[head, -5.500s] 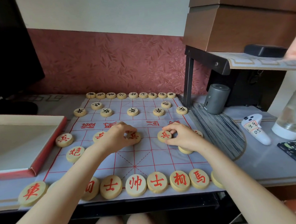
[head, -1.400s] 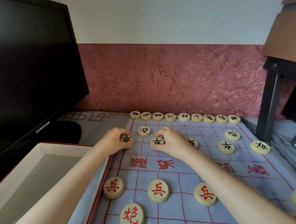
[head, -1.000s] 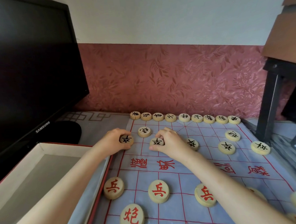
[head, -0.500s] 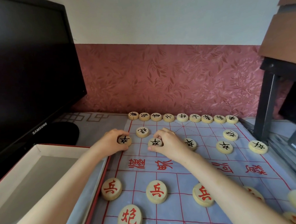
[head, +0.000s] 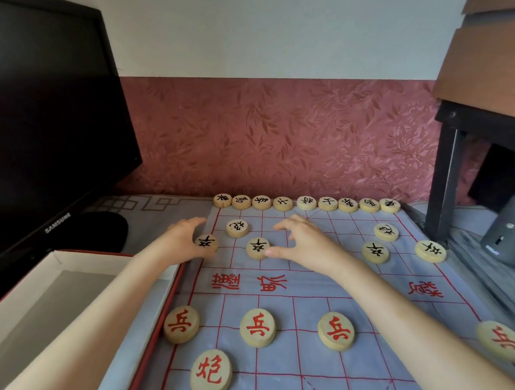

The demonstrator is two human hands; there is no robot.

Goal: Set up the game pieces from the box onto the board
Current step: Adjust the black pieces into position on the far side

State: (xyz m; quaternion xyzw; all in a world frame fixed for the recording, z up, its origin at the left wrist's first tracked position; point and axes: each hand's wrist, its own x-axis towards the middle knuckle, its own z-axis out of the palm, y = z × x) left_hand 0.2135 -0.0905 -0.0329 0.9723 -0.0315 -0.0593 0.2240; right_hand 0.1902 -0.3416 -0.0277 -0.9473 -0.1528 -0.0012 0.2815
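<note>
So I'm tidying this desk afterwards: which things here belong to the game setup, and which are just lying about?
Game setup:
board
black-marked pieces
red-marked pieces
box

Lying about:
monitor
grey cylinder
brown box on the shelf

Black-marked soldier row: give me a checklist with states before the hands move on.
1. Left hand clear of the round wooden black-marked edge soldier: not ok, fingers touch it.
2. Right hand open: ok; its thumb sits beside the second soldier.
3. Middle soldier visible: cannot tell, the right hand covers that spot.
4. Far row of nine pieces lined up: ok.
5. Cardboard box emptied: ok for the visible part.
</note>
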